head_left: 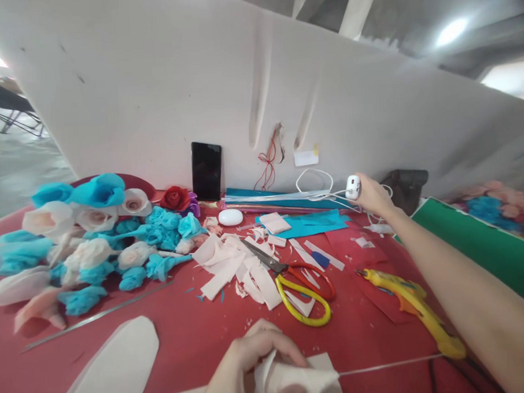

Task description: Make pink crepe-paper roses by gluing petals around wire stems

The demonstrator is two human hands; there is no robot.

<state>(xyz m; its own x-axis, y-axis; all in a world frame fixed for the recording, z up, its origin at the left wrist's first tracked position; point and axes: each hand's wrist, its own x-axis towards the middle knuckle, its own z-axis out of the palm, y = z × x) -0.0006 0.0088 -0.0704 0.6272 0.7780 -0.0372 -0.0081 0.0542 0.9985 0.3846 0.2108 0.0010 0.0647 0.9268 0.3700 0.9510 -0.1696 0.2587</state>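
Observation:
Near the bottom centre, my left hand is closed around a white crepe-paper flower. Its thin wire stem sticks out to the right. My right arm stretches toward the back wall, where my right hand grips a small white power adapter with white cables about it; most of its fingers are hidden. Below that forearm lies a yellow hot glue gun, nozzle pointing left. Scissors with one red and one yellow handle rest half open on white paper scraps.
Blue, white and peach paper flowers crowd the left of the red table. A phone leans on the wall beside a white oval case. Blue paper, a dark pouch, a green board and a metal rod lie around.

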